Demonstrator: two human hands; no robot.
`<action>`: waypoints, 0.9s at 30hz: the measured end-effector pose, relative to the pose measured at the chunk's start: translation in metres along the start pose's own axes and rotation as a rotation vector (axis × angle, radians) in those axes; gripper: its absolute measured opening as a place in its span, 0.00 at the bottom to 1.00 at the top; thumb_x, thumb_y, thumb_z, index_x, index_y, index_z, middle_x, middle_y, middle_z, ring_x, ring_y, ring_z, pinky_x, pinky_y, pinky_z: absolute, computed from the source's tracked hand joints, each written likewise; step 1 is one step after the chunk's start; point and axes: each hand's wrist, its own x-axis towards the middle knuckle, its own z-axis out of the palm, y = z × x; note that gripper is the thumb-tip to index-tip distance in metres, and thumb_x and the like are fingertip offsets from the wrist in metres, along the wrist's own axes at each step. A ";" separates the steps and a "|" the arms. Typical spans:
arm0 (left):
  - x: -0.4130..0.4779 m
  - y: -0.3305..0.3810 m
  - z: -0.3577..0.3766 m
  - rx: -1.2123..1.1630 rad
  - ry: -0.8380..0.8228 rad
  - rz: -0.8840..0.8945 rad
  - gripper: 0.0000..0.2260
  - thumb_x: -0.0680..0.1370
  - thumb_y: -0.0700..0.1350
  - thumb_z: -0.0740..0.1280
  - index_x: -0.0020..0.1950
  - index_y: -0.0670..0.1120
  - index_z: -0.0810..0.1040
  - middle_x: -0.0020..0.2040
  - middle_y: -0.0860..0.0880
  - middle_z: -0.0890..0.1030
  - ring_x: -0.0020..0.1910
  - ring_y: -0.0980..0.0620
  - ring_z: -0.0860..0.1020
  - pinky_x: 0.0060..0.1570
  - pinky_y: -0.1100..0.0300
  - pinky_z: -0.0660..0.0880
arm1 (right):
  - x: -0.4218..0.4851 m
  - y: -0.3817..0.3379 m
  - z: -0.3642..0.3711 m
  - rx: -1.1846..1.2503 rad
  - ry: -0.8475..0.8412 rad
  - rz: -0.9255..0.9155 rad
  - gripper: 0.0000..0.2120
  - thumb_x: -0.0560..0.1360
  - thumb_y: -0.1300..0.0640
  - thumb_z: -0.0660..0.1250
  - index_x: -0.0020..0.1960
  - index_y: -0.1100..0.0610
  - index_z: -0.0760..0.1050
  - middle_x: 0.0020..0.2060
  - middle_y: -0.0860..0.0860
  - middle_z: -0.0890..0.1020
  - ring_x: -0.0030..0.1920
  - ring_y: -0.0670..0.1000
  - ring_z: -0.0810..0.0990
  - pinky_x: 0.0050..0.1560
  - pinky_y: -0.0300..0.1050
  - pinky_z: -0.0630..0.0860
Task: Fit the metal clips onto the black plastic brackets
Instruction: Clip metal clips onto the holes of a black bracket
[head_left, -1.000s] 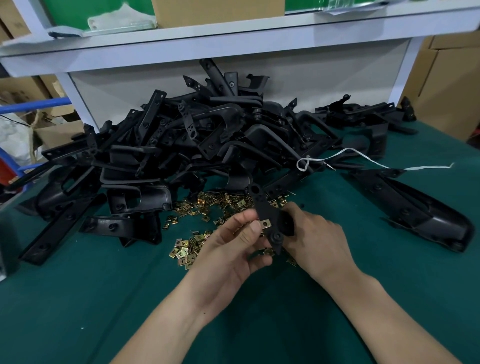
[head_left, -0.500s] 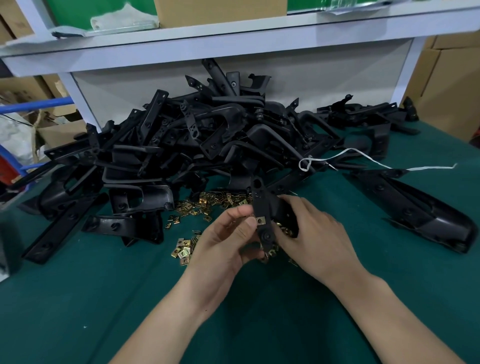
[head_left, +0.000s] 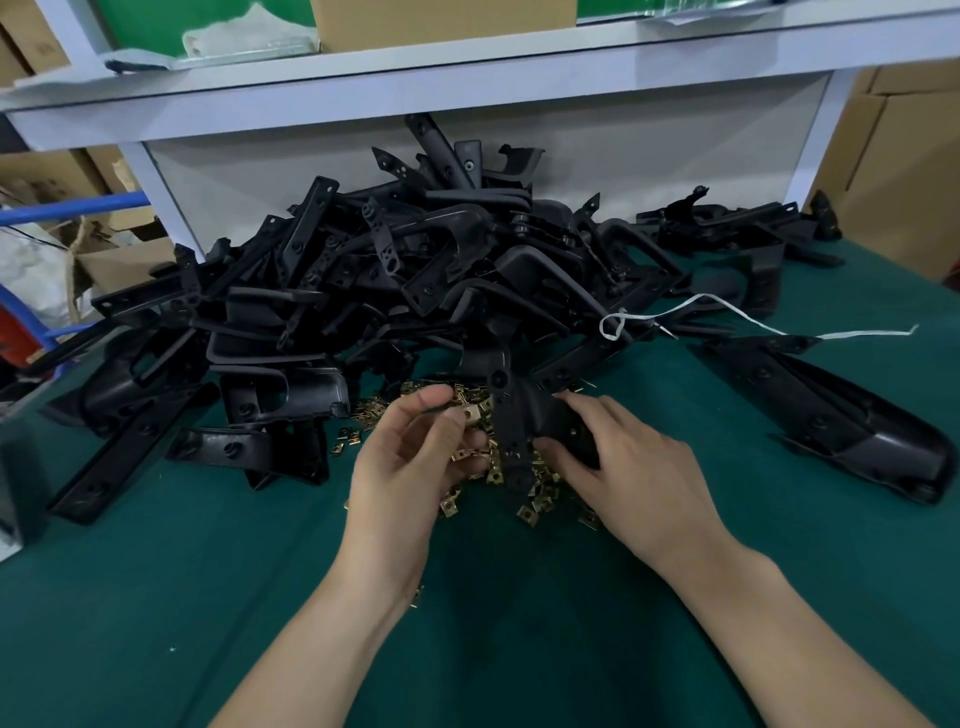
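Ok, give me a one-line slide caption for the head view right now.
Right hand holds a black bracket over the loose metal clips while left hand pinches one clip beside it.

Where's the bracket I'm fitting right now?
Head view, centre: the black bracket is gripped by the right hand above the clip pile, with the left hand pinching a metal clip just left of it.

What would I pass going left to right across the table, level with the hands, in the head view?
Flat black bracket → left hand → metal clip it pinches → held bracket → right hand → big black bracket.
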 end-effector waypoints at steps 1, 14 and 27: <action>0.001 0.001 0.000 -0.014 0.004 -0.005 0.06 0.81 0.39 0.66 0.57 0.44 0.79 0.44 0.48 0.83 0.43 0.51 0.82 0.45 0.59 0.80 | 0.000 -0.001 0.000 0.002 -0.004 -0.004 0.25 0.77 0.34 0.57 0.67 0.46 0.73 0.51 0.41 0.80 0.39 0.49 0.82 0.31 0.41 0.66; 0.001 -0.002 0.002 -0.020 -0.011 -0.016 0.06 0.81 0.38 0.66 0.56 0.44 0.79 0.42 0.48 0.83 0.41 0.52 0.81 0.44 0.60 0.80 | 0.000 -0.002 -0.002 -0.012 -0.056 -0.001 0.24 0.77 0.34 0.57 0.68 0.43 0.71 0.51 0.40 0.78 0.43 0.48 0.81 0.34 0.42 0.68; 0.000 -0.007 0.001 0.023 -0.018 0.004 0.05 0.81 0.39 0.67 0.56 0.45 0.78 0.44 0.49 0.85 0.43 0.53 0.83 0.45 0.60 0.80 | 0.000 -0.004 -0.002 -0.027 -0.077 -0.020 0.26 0.76 0.33 0.55 0.69 0.42 0.71 0.50 0.39 0.78 0.43 0.47 0.81 0.33 0.41 0.67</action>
